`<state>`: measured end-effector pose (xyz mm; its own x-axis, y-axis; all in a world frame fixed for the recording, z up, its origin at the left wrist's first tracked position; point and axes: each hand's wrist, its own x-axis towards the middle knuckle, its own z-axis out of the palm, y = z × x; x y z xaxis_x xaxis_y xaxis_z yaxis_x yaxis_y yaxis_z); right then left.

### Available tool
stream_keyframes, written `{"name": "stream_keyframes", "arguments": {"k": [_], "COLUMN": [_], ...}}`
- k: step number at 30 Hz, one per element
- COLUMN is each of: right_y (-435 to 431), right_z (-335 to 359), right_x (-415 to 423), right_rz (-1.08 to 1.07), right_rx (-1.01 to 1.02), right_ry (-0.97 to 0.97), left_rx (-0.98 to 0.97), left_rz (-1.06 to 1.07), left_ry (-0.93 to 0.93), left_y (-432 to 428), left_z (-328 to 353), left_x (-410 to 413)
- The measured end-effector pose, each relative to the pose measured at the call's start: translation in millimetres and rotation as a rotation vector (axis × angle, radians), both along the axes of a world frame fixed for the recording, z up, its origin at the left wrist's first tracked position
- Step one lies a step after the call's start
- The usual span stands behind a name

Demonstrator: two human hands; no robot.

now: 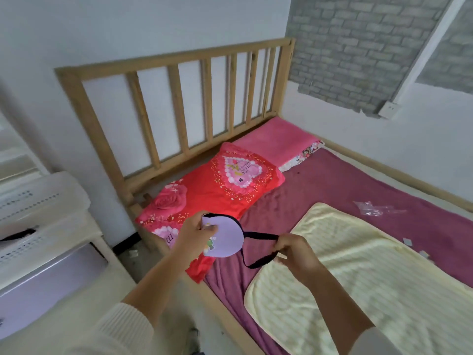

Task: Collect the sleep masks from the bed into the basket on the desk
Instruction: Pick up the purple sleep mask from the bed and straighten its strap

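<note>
Here, left hand [197, 233] pinching the lilac mask [225, 235] at its near edge, thumb on the face, fingers behind. Right hand [294, 252] closed on the black strap [258, 248], pulling it taut into a loop off the mask's right side. Mask held in the air above the bed's near corner, clear of the bedding, with a small cartoon print at its lower edge. Both sleeves [120, 334] cream, pushed back from the wrists.

Below the hands, a purple sheet [345, 180] across the bed, a pale yellow blanket [358, 278] flat on top, just right of the right hand. Behind the mask, a red pillow [217, 190] with roses and a heart, one corner drooping over the bed edge. Beyond that, a pink pillow [276, 142] against the wooden headboard [179, 98]. Crumpled clear plastic [371, 208] on the sheet toward the far side, well apart from the hands.

At the left, a white perforated basket [38, 213] on a counter [97, 234], something dark inside, too hidden to identify. Behind the bed, white wall and grey brick panel [358, 47].
</note>
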<state>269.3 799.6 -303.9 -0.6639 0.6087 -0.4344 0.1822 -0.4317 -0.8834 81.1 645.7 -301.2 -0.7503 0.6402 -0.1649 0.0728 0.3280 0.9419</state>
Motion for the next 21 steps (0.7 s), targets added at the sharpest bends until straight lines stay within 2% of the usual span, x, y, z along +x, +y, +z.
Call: {"name": "stream_keyframes", "arguments": {"k": [2,4,8,10,11,12,15,16,17,19,21], "right_y": [-6.6,-17.7,-36.3,-41.5,-43.7,-47.1,-68.9,-74.5,-79.8,-92.4,-110.1], "right_z": [11.8,24.1,52.0,64.2,69.2,73.1,77.5,76.5,75.7,75.5,75.8], "right_x": [1.2,-2.1,-14.8,-27.9,-35.3,-42.9,-70.4,-77.5,-83.7,-92.5,-98.4], "right_rz": [0.03,0.04,0.026,-0.016,-0.027,-0.023,0.067,0.16,0.274,0.569,0.863], "right_rx": [-0.308,-0.449,-0.494,-0.469,-0.319,-0.036,1.126,1.39,1.518,1.525,1.415], "right_ry": [0.278,0.473,0.741,0.757,0.659,0.475,-0.224,-0.4,-0.532,-0.666,-0.554], "left_rx": [0.009,0.032,0.058,0.071,0.075,0.077,0.095,0.116,0.148,0.188,0.203], "left_rz": [0.044,0.061,0.097,0.112,0.108,0.1,0.094,0.097,0.106,0.132,0.144], "left_ry": [0.024,0.08,0.142,0.164,0.183,0.203,0.254,0.252,0.239,0.211,0.206], "left_y": [-16.8,-30.1,-54.6,-70.3,-76.9,-83.0,-113.1,-124.2,-135.4,-156.8,-176.1], "left_z": [12.5,23.1,35.1,37.5,38.6,40.3,47.8,50.0,52.2,57.0,60.6], "left_x": [1.3,3.5,5.2,2.8,1.7,0.4,-8.8,-13.0,-17.0,-25.0,-32.0]}}
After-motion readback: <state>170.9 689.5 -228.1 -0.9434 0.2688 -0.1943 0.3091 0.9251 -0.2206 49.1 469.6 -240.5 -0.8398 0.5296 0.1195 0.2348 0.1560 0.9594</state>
